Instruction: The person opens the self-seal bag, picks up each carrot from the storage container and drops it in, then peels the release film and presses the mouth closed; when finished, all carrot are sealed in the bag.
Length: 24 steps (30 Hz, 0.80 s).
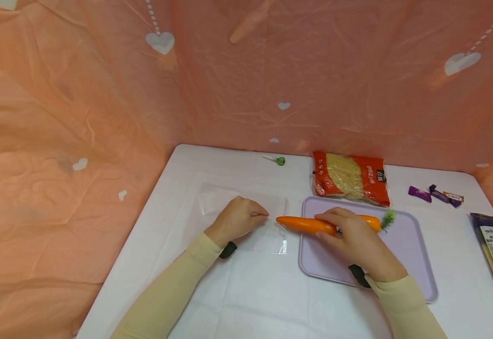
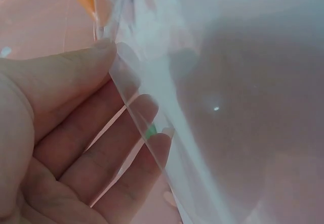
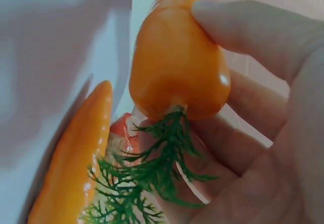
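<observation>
While the left hand (image 1: 238, 219) pinched the edge of a clear plastic bag (image 1: 265, 241) in the head view, the right hand (image 1: 352, 238) grasped an orange carrot (image 1: 303, 225), its tip at the bag's right edge and its thick end above a lilac tray (image 1: 399, 256). A second carrot (image 1: 370, 222) lay on that tray, partly hidden by the right hand. Beyond the tray lay a red packet (image 1: 348, 178), with a green lollipop (image 1: 279, 161) to its left and purple-wrapped sweets (image 1: 420, 193) to its right.

In the left wrist view, thumb and forefinger nipped the film while the other fingers showed through it; the held carrot's tip appeared near the top, and whether it was inside or outside the bag could not be told.

In the right wrist view, the thumb pressed one side of the held carrot and the fingers curled along the other. Green fronds (image 3: 162, 168) hung from its thick end, and the second carrot lay just beside it.
</observation>
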Motion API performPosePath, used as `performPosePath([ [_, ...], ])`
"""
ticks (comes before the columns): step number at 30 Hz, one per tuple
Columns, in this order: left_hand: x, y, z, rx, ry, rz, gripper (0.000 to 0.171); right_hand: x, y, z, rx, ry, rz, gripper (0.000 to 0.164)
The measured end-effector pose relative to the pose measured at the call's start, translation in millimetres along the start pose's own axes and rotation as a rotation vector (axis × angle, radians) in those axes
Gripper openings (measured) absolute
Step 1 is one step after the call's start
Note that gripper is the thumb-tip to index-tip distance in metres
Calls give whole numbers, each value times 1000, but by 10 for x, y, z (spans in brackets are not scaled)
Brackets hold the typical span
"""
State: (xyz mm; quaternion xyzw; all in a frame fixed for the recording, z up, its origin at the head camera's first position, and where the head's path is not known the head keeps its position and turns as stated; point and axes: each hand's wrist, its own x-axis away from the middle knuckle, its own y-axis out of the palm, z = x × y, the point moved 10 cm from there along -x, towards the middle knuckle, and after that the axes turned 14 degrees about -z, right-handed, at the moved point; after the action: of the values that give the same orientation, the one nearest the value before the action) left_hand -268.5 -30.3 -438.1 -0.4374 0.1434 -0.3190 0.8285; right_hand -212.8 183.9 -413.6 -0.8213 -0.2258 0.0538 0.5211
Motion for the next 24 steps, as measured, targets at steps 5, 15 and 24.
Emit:
performPosePath([
  [5, 2, -1, 18, -5, 7, 0, 12, -49, 45, -11, 1, -21, -1, 42],
  [15, 8, -61, -9, -14, -11, 30, 11, -87, 85, 25, -57, -23, 15, 45],
  [24, 17, -93, -62, 9, -41, 32, 11, -46, 60, 82, -147, -5, 12, 45],
])
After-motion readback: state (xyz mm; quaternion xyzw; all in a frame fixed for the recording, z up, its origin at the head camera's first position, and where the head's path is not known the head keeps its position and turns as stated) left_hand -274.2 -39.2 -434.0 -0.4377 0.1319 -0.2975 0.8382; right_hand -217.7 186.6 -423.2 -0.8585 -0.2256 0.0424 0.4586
